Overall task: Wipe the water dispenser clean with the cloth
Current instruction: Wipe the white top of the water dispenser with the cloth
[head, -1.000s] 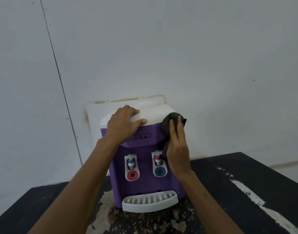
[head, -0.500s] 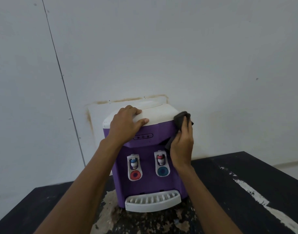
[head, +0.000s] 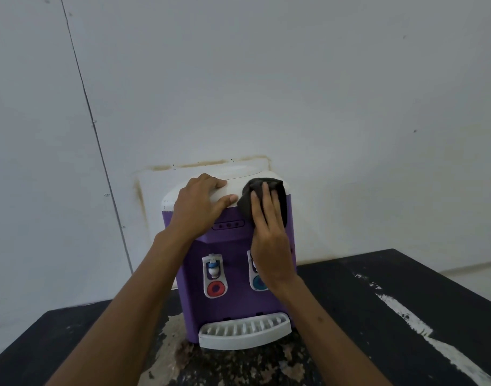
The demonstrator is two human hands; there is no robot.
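Note:
A purple water dispenser [head: 233, 296] with a white top, two taps and a white drip tray [head: 244, 331] stands on a black table against the wall. My left hand [head: 199, 207] lies on the front left of the white top, fingers curled over it. My right hand [head: 266, 235] presses a dark grey cloth [head: 249, 196] flat against the top right front corner, and it covers part of the right tap.
The black table [head: 377, 316] has worn, peeling patches in front of the dispenser and a white streak [head: 422, 330] on the right. A stained white wall [head: 266, 93] rises directly behind the dispenser. A thin cable [head: 99, 146] runs down the wall at left.
My right hand with the cloth has slid from the dispenser's right side edge inward onto the top front right corner. My left hand has stayed on the white top.

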